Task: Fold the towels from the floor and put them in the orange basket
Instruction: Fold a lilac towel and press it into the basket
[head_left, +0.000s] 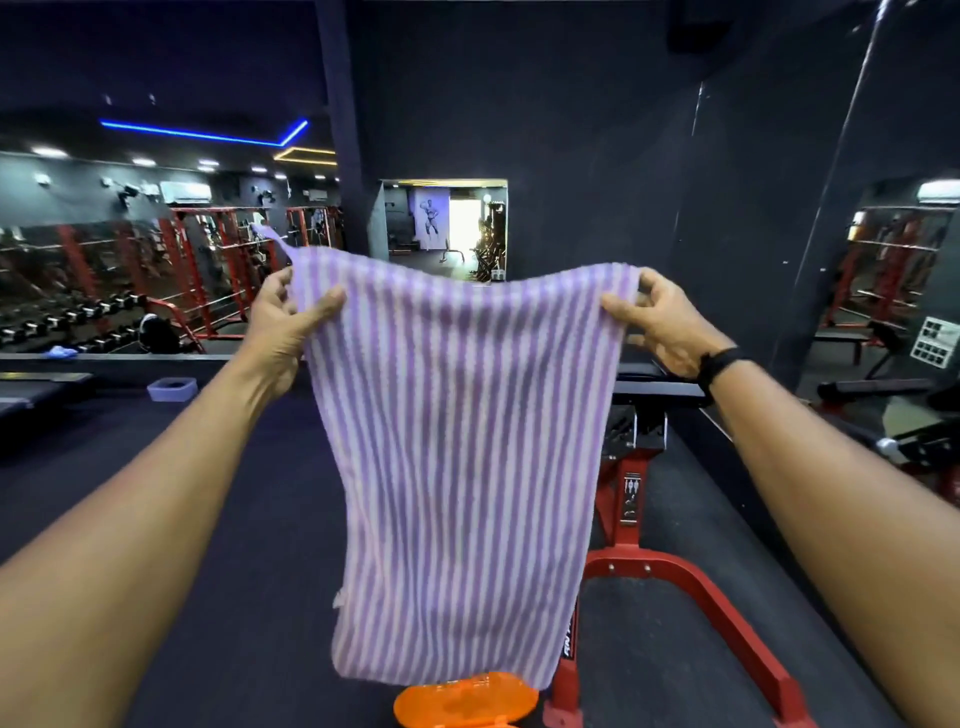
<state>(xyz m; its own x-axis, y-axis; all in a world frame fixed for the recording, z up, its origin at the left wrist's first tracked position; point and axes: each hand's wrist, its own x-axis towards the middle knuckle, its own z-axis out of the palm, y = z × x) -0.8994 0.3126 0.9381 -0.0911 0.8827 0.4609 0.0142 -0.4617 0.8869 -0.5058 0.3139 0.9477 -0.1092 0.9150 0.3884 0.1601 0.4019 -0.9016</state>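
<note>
Holding the striped purple towel (457, 457) up by its two top corners: my left hand (283, 332) pinches the left corner, my right hand (665, 325) pinches the right, fingers curled on the cloth. Towel hangs full length, unfolded, in front of the red bench frame (675, 566). The orange basket (465, 704) sits on the floor (208, 519) right below its hem.

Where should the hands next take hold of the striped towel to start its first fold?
Probably the two bottom corners of the striped towel. It hangs full length from its top corners, pinched by the left hand and right hand, with the lower edge free above the orange basket. Come from below, or bring the top corners together first.
</note>
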